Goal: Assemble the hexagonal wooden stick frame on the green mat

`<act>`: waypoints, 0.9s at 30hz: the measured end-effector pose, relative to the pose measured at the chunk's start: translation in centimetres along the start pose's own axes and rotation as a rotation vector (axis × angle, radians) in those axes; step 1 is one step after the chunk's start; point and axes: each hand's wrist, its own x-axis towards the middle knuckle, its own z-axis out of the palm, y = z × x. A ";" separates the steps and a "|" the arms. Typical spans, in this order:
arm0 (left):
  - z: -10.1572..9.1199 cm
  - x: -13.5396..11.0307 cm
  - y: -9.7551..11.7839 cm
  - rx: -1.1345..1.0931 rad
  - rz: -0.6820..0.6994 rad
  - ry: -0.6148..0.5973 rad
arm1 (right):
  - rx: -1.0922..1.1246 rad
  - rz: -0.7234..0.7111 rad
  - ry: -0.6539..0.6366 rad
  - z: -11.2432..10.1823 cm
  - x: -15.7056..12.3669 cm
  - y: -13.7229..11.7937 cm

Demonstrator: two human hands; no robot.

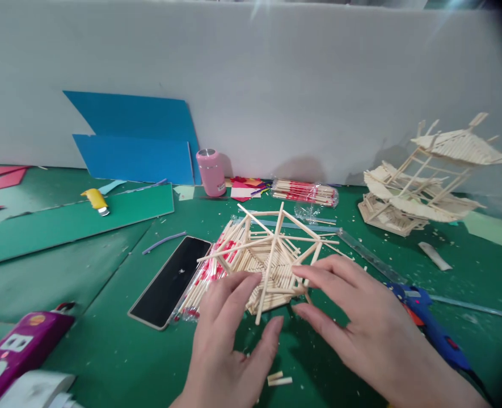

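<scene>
A small wooden-stick pavilion frame (276,237) stands in front of me, with sticks radiating from a raised centre over a woven-looking floor (261,263). At its front left is my left hand (233,334), thumb and fingers spread with a gap between them; a fingertip comes close to the frame, and I cannot tell whether it touches. My right hand (357,311) is at the front right corner, index finger and thumb apart on either side of the corner sticks. Contact there is unclear. Short stick offcuts (279,379) lie between the hands.
A phone (172,280) and bagged red-marked sticks (199,280) lie left. A blue glue gun (429,323) lies right, below a taller stick pavilion (421,181). Behind are a pink bottle (211,173) and blue boards (135,158). A yellow cutter (95,201) and purple power strip (25,345) are left.
</scene>
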 end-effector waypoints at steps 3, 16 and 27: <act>-0.5 1.5 0.4 0.085 0.198 -0.049 | 0.045 0.117 0.080 0.1 -1.6 0.9; 0.2 5.0 1.5 0.185 0.319 -0.322 | 0.663 0.522 -0.006 3.1 -3.0 0.7; -0.4 6.5 1.7 0.175 0.276 -0.576 | 1.072 0.556 -0.028 4.2 -2.7 0.7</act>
